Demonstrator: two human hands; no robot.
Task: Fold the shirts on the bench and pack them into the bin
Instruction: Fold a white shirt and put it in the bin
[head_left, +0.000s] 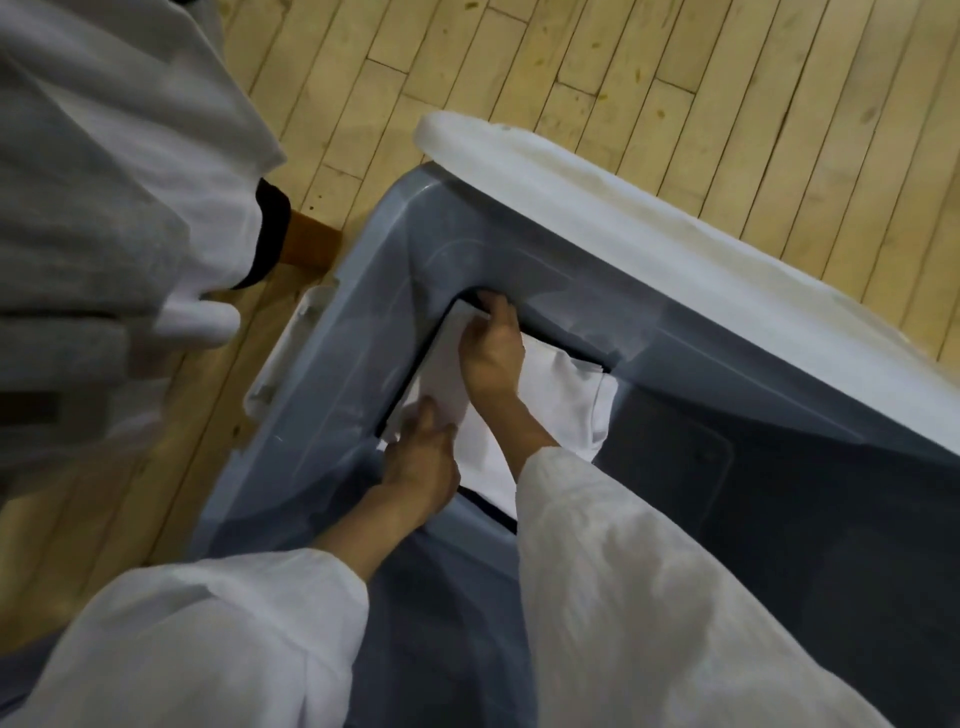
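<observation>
Two-handed, held the folded white shirt (550, 387) low inside the grey-blue bin (358, 332), pushed toward the corner just beyond the fingertips. Had the right hand (491, 358) curled over the shirt's far end, its fingers (496, 306) bunched together and hooked down between cloth and bin wall; could not see their tips, hidden behind the fold. Pinched the shirt's nearer corner with the left hand (418, 470), fingers bent close together on the cloth, thumb turned away and hard to make out. Had both sets of fingers on the same edge of the shirt, left ones nearer the body than right ones, with a strip of white cloth between them. Saw the rest of the shirt spread to the right of the right fingers, its near part covered by the right wrist and white sleeve (649, 571). Noticed a dark line under the shirt just beside the left fingers; could not tell whether shadow, bin floor or another garment. Made out only dim, dark bin bottom well to the right of both hands. Found a white lid (649, 228) along the bin's far side, beyond the right fingers, cut off at the right edge; could not tell whether resting on the rim or leaning against it. Glimpsed a blurred heap of grey and white cloth (104, 156) well left of the left fingers, cut by the frame, with a black patch (272, 228) at its edge not identifiable and wooden floor (519, 67) behind.
</observation>
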